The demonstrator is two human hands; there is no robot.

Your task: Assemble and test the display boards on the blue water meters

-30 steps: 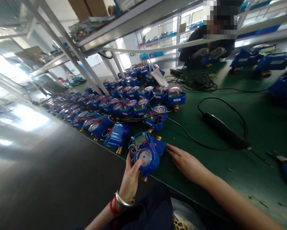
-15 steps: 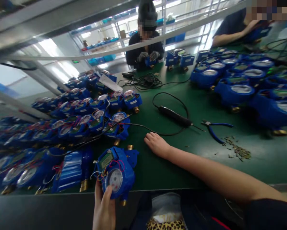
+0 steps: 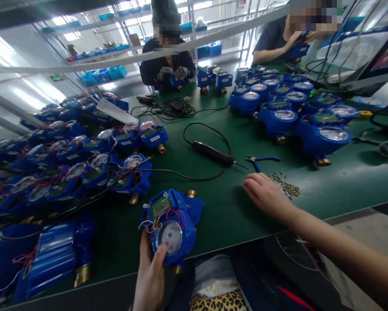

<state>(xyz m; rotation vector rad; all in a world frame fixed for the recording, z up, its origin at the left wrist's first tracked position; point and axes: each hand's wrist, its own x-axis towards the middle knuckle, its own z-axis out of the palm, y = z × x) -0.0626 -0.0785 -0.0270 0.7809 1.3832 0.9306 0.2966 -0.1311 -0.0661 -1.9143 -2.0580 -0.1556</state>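
My left hand (image 3: 151, 268) grips a blue water meter (image 3: 189, 233) at the table's near edge, the thumb lying on its round clear dial. The meter's housing shows a small display, a circuit board and loose red, yellow and white wires; brass fittings stick out at both ends. Over the green table, my right hand (image 3: 268, 196) has loosely bent fingers and nothing visible in them. Just beyond it lie blue-handled cutting pliers (image 3: 262, 159), and to its right a pile of small brass-coloured screws (image 3: 287, 186). A black corded electric screwdriver (image 3: 211, 153) rests farther left.
Rows of blue meters (image 3: 129, 172) crowd the left side, a black cable running across them. More meters (image 3: 284, 116) stand at the right. A cable bundle (image 3: 177, 107) lies toward the back. Two co-workers (image 3: 168, 65) sit opposite. A pale rail (image 3: 213, 36) crosses overhead.
My right hand has moved right, from beside the cable to near the pliers and screws. The view has turned right. The meter stays in my left hand.
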